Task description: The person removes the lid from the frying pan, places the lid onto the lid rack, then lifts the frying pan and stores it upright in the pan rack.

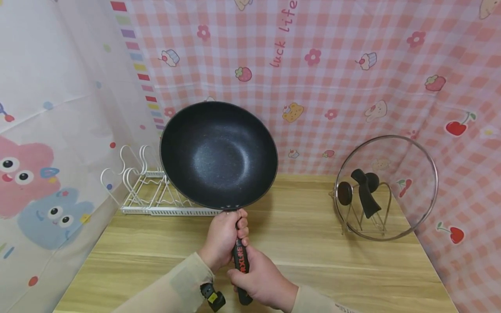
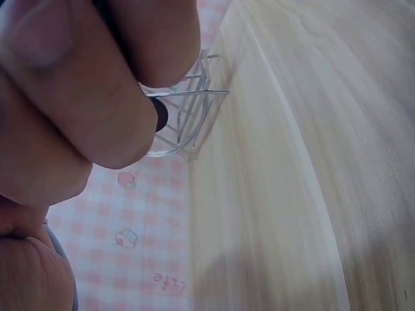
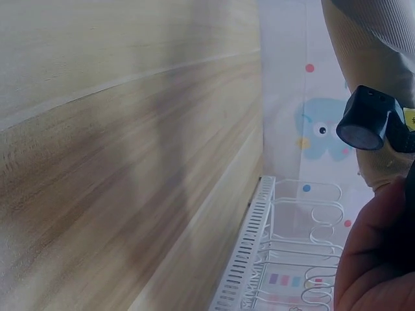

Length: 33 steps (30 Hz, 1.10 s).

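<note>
A black wok is held up with its inside facing me, in front of the white wire rack. My left hand grips the black handle just below the pan. Lower on the same handle, my right hand holds on with its thumb across it. Curled fingers of the left hand fill the upper left of the left wrist view. Only part of a hand shows at the right edge of the right wrist view, with the white rack beyond.
At the right, a glass lid with a black knob leans in a metal wire stand. Behind the wooden table hangs a pink checked cloth. A white printed cloth borders the left side.
</note>
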{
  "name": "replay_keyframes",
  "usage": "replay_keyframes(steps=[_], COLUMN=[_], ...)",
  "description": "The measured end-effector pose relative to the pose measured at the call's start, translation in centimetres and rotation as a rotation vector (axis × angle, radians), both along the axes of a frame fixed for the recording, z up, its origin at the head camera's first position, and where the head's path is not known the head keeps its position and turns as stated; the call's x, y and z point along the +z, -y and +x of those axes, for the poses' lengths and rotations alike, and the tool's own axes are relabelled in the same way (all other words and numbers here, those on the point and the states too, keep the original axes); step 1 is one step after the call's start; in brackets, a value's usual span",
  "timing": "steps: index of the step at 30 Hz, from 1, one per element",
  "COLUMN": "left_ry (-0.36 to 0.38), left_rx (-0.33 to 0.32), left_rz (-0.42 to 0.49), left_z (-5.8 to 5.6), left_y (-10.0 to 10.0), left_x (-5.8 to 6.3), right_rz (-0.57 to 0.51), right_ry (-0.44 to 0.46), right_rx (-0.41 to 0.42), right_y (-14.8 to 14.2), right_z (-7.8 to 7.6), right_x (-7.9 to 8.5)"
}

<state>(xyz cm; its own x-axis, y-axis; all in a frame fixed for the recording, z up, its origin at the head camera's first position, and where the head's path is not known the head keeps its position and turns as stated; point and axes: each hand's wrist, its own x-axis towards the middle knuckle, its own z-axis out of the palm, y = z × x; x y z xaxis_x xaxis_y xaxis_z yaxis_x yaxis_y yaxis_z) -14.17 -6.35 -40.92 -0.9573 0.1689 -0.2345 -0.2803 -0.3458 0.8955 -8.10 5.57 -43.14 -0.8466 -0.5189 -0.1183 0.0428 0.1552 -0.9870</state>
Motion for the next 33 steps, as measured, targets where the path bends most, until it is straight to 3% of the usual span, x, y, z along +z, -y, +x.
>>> replay_keyframes(steps=[14, 33], left_ry=[-0.003, 0.010], left_rx=[0.035, 0.069], left_rz=[-0.018, -0.051], left_z=[0.17, 0.16], left_y=[0.20, 0.55], left_x=[-0.13, 0.12], right_rz=[0.144, 0.153], right_ry=[-0.135, -0.079], right_rx=[0.000, 0.024], right_y=[-0.19, -0.12], right_z=[0.07, -0.04], right_x=[0.19, 0.15])
